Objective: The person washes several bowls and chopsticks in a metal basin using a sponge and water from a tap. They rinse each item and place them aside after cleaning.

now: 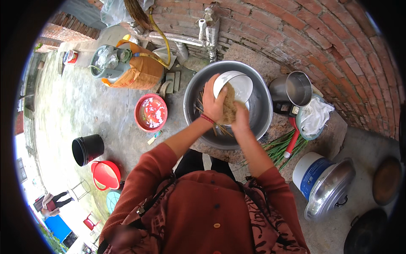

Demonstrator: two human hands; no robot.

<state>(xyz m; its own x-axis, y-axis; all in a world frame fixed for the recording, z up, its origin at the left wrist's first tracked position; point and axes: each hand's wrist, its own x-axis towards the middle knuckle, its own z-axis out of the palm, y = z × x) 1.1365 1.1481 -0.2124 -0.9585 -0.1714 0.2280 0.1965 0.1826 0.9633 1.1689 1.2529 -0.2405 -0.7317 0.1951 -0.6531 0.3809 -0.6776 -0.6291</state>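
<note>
My left hand grips the rim of a white bowl, which is tilted inside a large metal basin. Beside it, my right hand is blurred and touches a tan fibrous scrubber or bundle at the bowl; whether its fingers close on it cannot be told. Another white bowl lies behind, within the basin. Thin brown sticks, perhaps chopsticks, lie under my hands in the basin.
Right of the basin stand a metal pot, a bowl with white cloth, a red-handled tool and green stalks. A red basin of water, a gas cylinder and a black bucket are leftward. A person is far off.
</note>
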